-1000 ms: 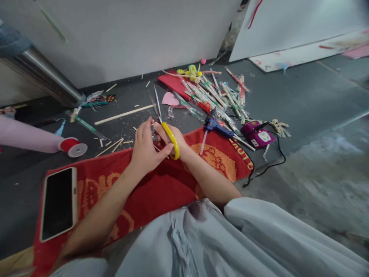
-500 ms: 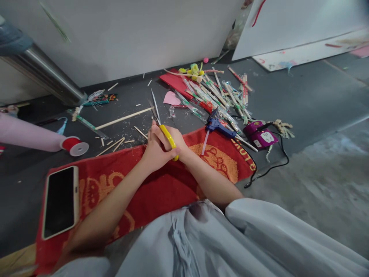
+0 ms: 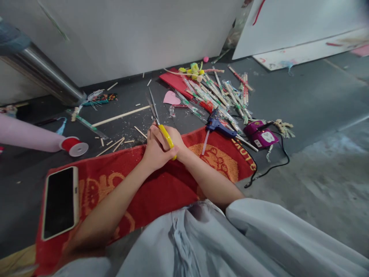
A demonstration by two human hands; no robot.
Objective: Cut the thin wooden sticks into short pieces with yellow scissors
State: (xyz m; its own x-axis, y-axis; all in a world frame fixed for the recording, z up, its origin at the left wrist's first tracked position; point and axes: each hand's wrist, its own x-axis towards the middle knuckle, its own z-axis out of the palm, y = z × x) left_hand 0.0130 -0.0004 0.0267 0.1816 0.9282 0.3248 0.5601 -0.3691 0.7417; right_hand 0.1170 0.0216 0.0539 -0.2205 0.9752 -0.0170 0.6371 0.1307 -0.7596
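Yellow-handled scissors (image 3: 166, 135) point away from me, with their narrow metal blades slightly apart. My left hand (image 3: 155, 151) and my right hand (image 3: 176, 140) are clasped together around the handles; most of the right fingers are hidden. A long thin wooden stick (image 3: 122, 115) runs leftward from the blades, its right end at them; whether it sits between them I cannot tell. The stick's left end lies by a chopstick wrapper (image 3: 88, 124). Short cut stick pieces (image 3: 118, 144) and crumbs are scattered near my hands.
A red towel (image 3: 155, 192) lies under my forearms, with a tablet-like device (image 3: 60, 202) on its left. To the right are a blue glue gun (image 3: 220, 128), a purple box (image 3: 261, 133) with a black cord, and several wrapped chopsticks (image 3: 211, 92). A ribbon spool (image 3: 75, 146) is at left.
The scissors and the long stick have shifted slightly left, with my hands still clasped on the handles. Nothing else has visibly moved.
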